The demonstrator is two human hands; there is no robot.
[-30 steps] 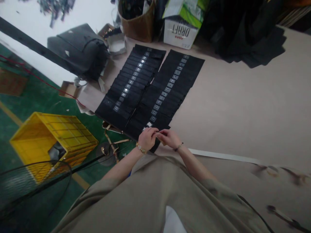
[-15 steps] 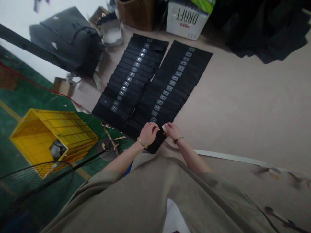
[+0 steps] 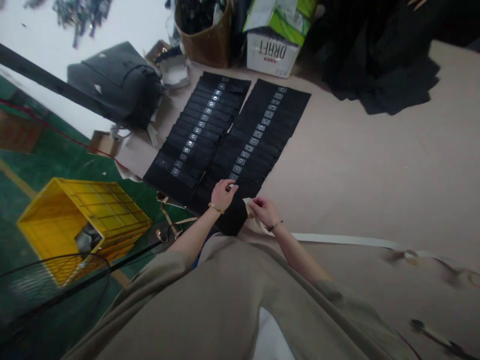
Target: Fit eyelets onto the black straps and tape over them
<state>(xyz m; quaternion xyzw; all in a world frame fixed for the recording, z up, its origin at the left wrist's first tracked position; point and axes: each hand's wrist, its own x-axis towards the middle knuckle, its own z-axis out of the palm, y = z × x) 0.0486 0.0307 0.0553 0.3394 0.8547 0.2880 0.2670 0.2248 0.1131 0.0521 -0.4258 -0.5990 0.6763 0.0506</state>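
Note:
Two rows of overlapping black fabric pieces [image 3: 258,125], each with a small silver square tag, lie on the beige table [image 3: 375,165]. My left hand [image 3: 222,194] rests with fingers curled at the near end of the right row, its fingertips pressing a small silver tag [image 3: 231,187] onto the nearest black piece [image 3: 232,217]. My right hand [image 3: 263,210] is just beside it, pinching the end of a pale paper strip [image 3: 337,240] that runs to the right along the table edge.
A yellow plastic crate [image 3: 82,220] stands on the green floor at left. At the table's far edge are a black bag [image 3: 116,82], a brown basket [image 3: 204,40], a white carton [image 3: 272,50] and a heap of black cloth [image 3: 378,60].
My hands have parted. The left hand has moved forward onto the nearest black piece with the tag, and the right hand has drawn back with the strip. The camera has shifted slightly.

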